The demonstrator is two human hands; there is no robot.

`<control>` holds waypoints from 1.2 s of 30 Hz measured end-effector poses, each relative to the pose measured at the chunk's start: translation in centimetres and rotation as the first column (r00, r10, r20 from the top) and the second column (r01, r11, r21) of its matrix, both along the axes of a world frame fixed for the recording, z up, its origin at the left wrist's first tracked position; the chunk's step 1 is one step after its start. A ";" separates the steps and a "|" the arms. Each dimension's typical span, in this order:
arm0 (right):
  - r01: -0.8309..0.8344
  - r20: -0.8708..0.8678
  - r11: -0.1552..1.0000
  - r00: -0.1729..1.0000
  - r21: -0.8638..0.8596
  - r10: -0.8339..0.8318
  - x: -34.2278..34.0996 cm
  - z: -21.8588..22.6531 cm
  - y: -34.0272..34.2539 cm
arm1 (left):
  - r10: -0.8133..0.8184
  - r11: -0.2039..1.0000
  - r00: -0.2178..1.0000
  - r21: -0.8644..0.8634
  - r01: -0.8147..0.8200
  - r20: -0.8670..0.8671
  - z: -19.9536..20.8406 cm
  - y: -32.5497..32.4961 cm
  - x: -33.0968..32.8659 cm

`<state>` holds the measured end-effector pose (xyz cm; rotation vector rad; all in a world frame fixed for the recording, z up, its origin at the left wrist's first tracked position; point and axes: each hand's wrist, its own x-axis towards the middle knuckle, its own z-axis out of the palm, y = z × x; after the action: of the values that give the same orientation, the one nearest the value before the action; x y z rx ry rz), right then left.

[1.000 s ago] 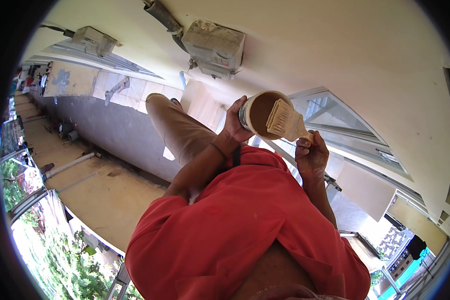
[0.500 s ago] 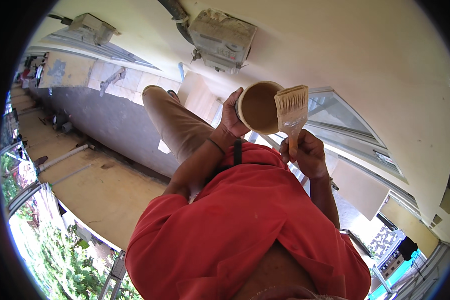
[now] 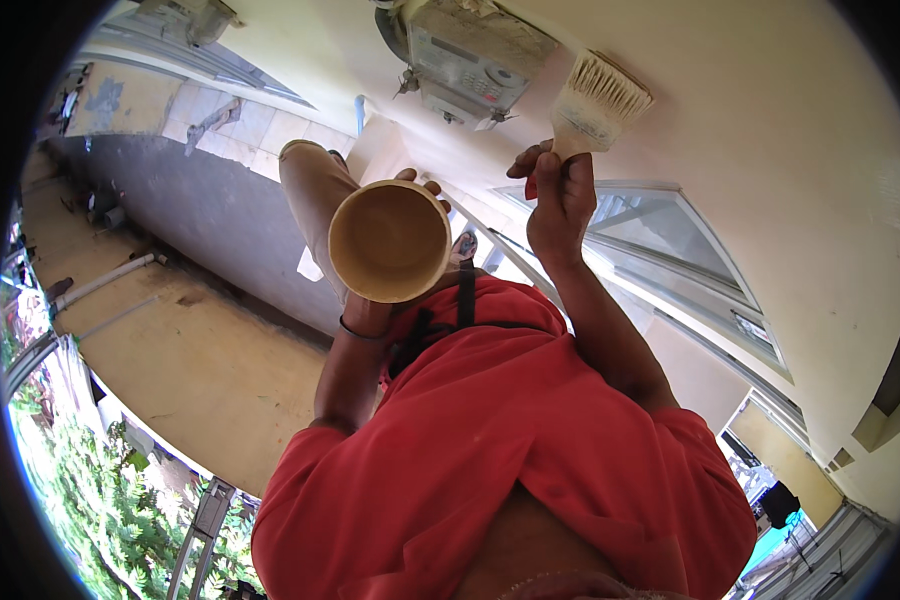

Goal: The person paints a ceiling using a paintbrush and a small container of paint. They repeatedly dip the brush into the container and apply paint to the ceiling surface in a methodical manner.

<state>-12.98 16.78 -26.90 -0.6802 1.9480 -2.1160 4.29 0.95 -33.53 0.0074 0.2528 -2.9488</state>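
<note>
My left hand is wrapped round a round tan pot, its fingertips showing past the far rim. The pot's mouth is turned toward my view, and its inside is coated in tan paint. A wide paintbrush is pinched by the handle in my right hand. Its bristles, caked with pale paint, point up toward the cream wall. Whether the bristle tips touch the wall, I cannot tell. Most of the left palm is hidden behind the pot.
A dusty meter box is fixed to the wall just left of the brush. A louvred window lies right of my right hand. At left run a low tan ledge and a pipe, with green plants beyond.
My right hand has raised the paintbrush away from the pot, up toward the wall beside the meter box. The left hand has brought the pot left and slightly down.
</note>
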 end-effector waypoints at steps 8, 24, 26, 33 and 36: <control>0.023 0.102 1.000 0.995 -0.011 -0.022 -0.9 -1.9 -1.6 | 0.082 0.993 0.982 0.099 -0.066 -0.171 -3.1 -0.8 0.4; -0.050 0.771 0.998 0.637 0.041 0.000 4.2 -5.5 2.2 | 0.051 0.998 0.998 0.029 -0.052 0.021 -3.1 -1.6 0.1; -0.077 0.791 0.995 0.612 0.058 0.001 4.5 -5.0 3.4 | 0.035 0.998 0.999 0.043 -0.035 0.000 -3.4 -1.8 -0.3; -0.066 0.198 0.998 0.978 0.005 0.063 3.7 1.6 2.5 | 0.025 0.999 1.000 0.047 -0.025 0.010 -3.1 -1.7 -0.8; -0.019 0.013 1.000 1.000 0.008 0.019 1.2 3.4 0.5 | 0.040 0.999 0.999 0.030 -0.040 0.021 -3.4 -1.5 -0.7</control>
<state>-11.79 17.32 -23.52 -0.6798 1.9350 -2.0945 3.57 -0.53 -36.90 0.0354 0.2921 -2.9031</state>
